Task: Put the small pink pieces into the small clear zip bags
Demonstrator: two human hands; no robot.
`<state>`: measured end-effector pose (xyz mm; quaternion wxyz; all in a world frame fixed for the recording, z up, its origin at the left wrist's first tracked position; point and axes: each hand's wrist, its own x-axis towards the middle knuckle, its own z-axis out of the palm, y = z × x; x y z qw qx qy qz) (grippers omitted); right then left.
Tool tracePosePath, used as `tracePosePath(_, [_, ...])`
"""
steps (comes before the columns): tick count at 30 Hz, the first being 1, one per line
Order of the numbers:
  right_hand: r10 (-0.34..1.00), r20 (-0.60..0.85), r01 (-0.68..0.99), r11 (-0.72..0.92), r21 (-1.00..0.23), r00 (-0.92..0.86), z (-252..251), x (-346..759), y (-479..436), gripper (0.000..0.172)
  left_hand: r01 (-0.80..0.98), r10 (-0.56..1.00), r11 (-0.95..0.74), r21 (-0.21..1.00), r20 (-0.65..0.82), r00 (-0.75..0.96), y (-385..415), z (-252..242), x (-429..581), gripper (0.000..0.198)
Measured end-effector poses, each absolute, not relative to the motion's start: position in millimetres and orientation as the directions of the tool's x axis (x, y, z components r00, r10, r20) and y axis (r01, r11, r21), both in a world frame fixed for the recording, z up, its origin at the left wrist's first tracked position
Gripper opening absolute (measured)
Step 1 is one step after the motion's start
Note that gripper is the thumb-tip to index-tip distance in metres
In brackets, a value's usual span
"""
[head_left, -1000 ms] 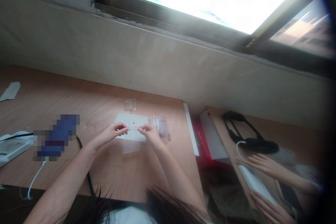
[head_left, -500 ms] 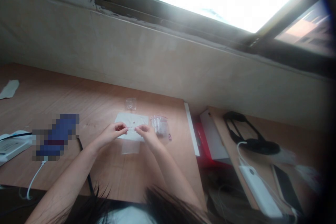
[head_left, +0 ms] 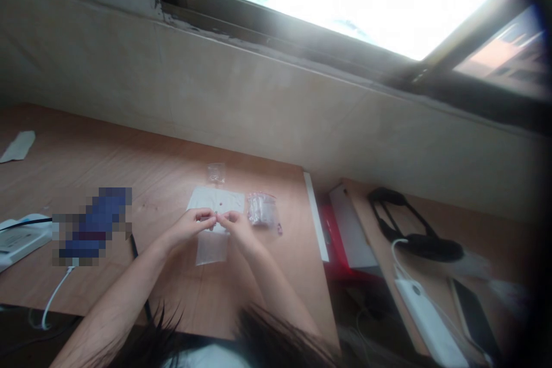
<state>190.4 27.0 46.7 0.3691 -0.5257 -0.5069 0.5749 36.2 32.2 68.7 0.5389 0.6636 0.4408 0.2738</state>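
Over a white sheet (head_left: pixel 202 196) on the wooden desk, my left hand (head_left: pixel 194 224) and my right hand (head_left: pixel 236 226) meet fingertip to fingertip. Both are closed in a pinch around something tiny, too small to name. Just beyond the fingers a small reddish-brown piece (head_left: pixel 221 204) lies on the sheet. A flat clear plastic bag (head_left: pixel 211 250) sticks out from the near edge of the sheet. To the right of my right hand is a filled clear bag (head_left: pixel 262 210); behind the sheet rests a smaller clear packet (head_left: pixel 216 173).
At the left are a pixelated blue object (head_left: pixel 95 221), a white power strip (head_left: pixel 23 236) and cables. A side surface at the right holds a black strap-like object (head_left: pixel 414 230), a white power bank-like block (head_left: pixel 431 319) and a dark phone-like slab (head_left: pixel 474 316). A wall and window stand behind.
My hands have come together from a small gap, where a thin line showed between the fingertips. More of the flat bag at the sheet's near edge now shows.
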Motion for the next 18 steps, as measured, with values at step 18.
tracePosePath(18, [0.948, -0.315, 0.103, -0.31, -0.945, -0.045, 46, 195, 35, 0.033, 0.256, 0.922, 0.085, 0.963, -0.174, 0.346, 38, 56, 18, 0.032])
